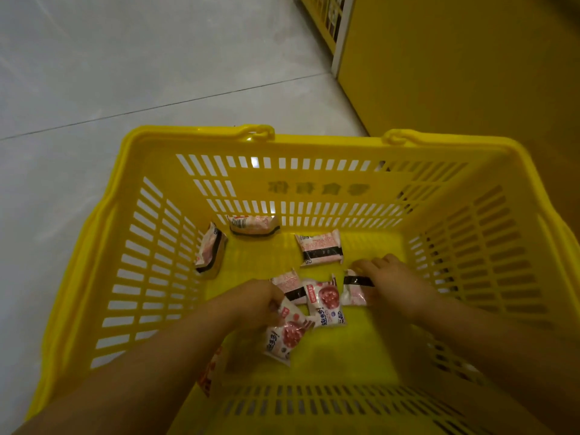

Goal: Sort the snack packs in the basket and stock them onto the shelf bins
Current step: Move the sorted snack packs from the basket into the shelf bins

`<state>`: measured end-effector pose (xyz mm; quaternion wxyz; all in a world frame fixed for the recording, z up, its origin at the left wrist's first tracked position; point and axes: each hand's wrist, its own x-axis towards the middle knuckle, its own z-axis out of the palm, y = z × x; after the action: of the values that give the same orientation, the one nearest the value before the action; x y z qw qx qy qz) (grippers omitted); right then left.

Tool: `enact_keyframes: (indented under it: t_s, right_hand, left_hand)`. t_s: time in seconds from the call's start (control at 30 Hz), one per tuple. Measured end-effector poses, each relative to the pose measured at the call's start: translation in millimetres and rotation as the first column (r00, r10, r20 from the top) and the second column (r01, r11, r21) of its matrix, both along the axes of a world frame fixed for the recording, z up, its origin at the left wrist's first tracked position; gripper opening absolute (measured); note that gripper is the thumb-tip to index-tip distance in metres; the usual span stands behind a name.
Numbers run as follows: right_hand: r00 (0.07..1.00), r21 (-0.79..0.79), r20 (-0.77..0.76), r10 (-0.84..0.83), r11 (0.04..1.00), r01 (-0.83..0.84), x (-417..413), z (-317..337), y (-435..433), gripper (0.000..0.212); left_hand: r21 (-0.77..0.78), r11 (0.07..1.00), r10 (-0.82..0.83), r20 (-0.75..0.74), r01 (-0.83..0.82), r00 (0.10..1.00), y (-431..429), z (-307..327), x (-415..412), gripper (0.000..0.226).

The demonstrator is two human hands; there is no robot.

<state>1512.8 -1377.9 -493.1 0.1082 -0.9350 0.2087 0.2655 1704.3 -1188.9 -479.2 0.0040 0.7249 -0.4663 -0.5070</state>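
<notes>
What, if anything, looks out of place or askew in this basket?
Nothing looks spilled or torn. In the yellow basket, one pink snack pack stands on edge against the left wall and another leans on the far wall. An orange pack, mostly hidden by the left forearm, differs from the rest.

One camera, worn on the head, looking forward and down.
It sits close above the yellow basket (201, 133), which fills most of the view, near enough to show print on the snack packs (324, 304). The grey floor (125, 58) is top left, a yellow shelf (455, 73) top right.
</notes>
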Motion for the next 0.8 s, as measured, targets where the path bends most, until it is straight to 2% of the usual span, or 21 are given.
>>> enact_keyframes:
  t_s: [0.1, 0.17, 0.23, 0.3, 0.33, 0.37, 0.43, 0.53, 0.6, 0.67, 0.73, 0.8]
  right_hand:
    - [0.995, 0.024, -0.048, -0.091, 0.995, 0.092, 0.8, -0.8, -2.7, 0.057]
    - [0.978, 0.05, 0.052, -0.2, 0.979, 0.197, 0.6, -2.0, -2.6, 0.032]
    - [0.921, 0.096, 0.204, -0.331, 0.943, 0.317, 2.0, 2.7, -1.7, 0.03]
    - [0.934, -0.038, 0.258, -0.246, 0.964, 0.264, 5.2, 8.5, 0.6, 0.026]
    - [0.943, -0.089, 0.267, -0.197, 0.97, 0.228, 6.6, 10.7, 4.0, 0.035]
    - [0.944, -0.103, 0.298, -0.143, 0.978, 0.181, 7.3, 11.1, 8.2, 0.041]
    - [0.946, -0.065, 0.313, -0.084, 0.992, 0.11, 9.2, 13.7, 19.6, 0.046]
    - [0.961, -0.036, 0.277, 0.018, 0.999, -0.009, 2.2, 10.4, 29.5, 0.048]
    - [0.971, 0.086, 0.238, 0.028, 0.995, -0.05, -8.4, 7.4, 32.6, 0.056]
    - [0.979, 0.302, 0.192, -0.068, 0.953, 0.007, -16.9, 4.4, 35.2, 0.064]
    - [0.949, 0.454, 0.187, -0.255, 0.879, 0.147, -15.6, 4.2, 37.2, 0.055]
    - [0.887, 0.489, 0.232, -0.399, 0.836, 0.248, -8.0, 3.9, 36.6, 0.039]
  left_hand:
    - [-0.072, 0.992, -0.091, 0.114, 0.1, 0.989, -3.5, 0.5, -9.5, 0.018]
    - [-0.197, 0.976, -0.047, 0.244, 0.097, 0.969, -4.7, -0.5, -10.9, 0.019]
    - [-0.247, 0.966, 0.013, 0.326, 0.072, 0.945, -3.9, -7.2, -8.5, 0.052]
    - [-0.203, 0.977, 0.017, 0.377, 0.065, 0.926, -2.7, -12.5, -7.0, 0.073]
    - [-0.168, 0.984, 0.02, 0.401, 0.052, 0.916, -2.4, -14.6, -7.1, 0.078]
    - [-0.147, 0.988, 0.026, 0.425, 0.041, 0.905, -2.0, -18.0, -7.2, 0.079]
    - [-0.144, 0.989, 0.049, 0.451, 0.019, 0.891, -1.5, -21.0, -8.7, 0.062]
    - [-0.286, 0.958, 0.167, 0.473, -0.028, 0.865, -1.5, -15.8, -5.5, 0.028]
    - [-0.337, 0.941, 0.183, 0.515, 0.002, 0.837, 0.4, -10.6, 0.6, 0.025]
    - [-0.302, 0.949, 0.065, 0.473, 0.092, 0.878, 7.0, -11.0, 4.4, 0.04]
    - [-0.203, 0.966, -0.081, 0.346, 0.159, 0.935, 13.9, -13.9, 4.4, 0.059]
    - [-0.15, 0.983, -0.068, 0.231, 0.104, 0.971, 16.6, -14.0, 2.2, 0.056]
